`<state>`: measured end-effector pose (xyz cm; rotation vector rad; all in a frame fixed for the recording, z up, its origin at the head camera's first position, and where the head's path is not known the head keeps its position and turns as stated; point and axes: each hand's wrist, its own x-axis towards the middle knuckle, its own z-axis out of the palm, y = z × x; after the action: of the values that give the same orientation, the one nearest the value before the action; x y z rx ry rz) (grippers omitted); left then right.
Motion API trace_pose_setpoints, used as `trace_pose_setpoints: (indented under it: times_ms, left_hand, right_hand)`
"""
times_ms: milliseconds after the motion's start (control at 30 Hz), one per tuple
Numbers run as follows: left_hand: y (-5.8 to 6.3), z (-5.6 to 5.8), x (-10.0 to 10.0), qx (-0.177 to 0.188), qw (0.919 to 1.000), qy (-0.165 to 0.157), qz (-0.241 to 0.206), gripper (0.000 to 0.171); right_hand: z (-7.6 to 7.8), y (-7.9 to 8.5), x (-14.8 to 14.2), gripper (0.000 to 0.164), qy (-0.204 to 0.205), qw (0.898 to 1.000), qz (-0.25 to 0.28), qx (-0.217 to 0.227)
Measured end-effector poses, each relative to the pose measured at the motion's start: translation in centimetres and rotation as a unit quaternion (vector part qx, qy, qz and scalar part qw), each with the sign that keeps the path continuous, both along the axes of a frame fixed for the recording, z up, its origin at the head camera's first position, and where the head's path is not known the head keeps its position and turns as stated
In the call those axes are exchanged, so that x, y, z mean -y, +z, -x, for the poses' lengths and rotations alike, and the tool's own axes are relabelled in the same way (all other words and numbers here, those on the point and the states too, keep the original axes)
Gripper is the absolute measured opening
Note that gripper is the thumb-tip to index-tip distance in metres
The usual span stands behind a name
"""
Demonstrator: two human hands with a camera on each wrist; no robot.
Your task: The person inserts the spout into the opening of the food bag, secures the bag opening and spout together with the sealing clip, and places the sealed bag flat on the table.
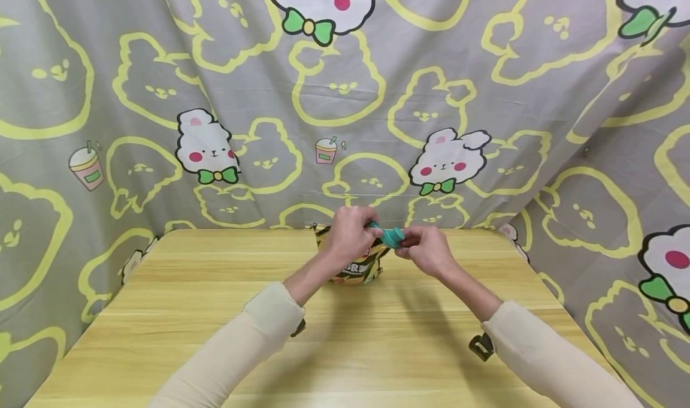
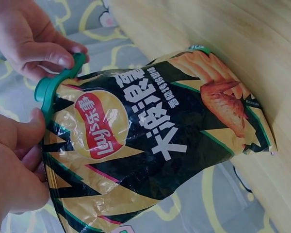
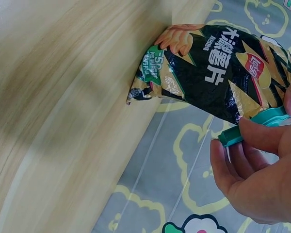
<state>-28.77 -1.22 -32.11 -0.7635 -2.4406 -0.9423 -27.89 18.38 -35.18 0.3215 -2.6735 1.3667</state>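
Note:
A black and gold Lay's chip bag (image 1: 353,270) stands on the table, and its full front shows in the left wrist view. Across its top edge lies a green bag clip (image 1: 392,237). My left hand (image 1: 350,234) grips the bag's top edge, its thumb against one end of the clip (image 2: 48,94); its other fingers go behind the bag. With thumb and fingers, my right hand (image 1: 428,249) pinches the clip's wider end. The right wrist view shows that end of the clip (image 3: 230,136) sticking out past the bag's side. Whether the clip is fastened, I cannot tell.
The wooden table (image 1: 215,336) extends around the bag on all sides. Behind it hangs a grey curtain (image 1: 259,96) with yellow outlined animals, close to the table's far edge. A dark strap piece (image 1: 481,346) sits under the right sleeve.

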Motion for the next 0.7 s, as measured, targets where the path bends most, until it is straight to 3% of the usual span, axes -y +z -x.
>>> trace_pose_setpoints:
  times_ms: [400, 700]
  left_hand:
    - [0.0, 0.1, -0.1, -0.006, 1.0000, 0.006, 0.003, 0.012]
    - [0.0, 0.2, 0.1, -0.003, 1.0000, 0.007, 0.005, 0.013]
  right_hand:
    - [-0.2, 1.0, 1.0, 0.029, 0.004, 1.000, -0.010, 0.018]
    - [0.0, 0.6, 2.1, 0.029, -0.010, 0.999, 0.036, 0.014]
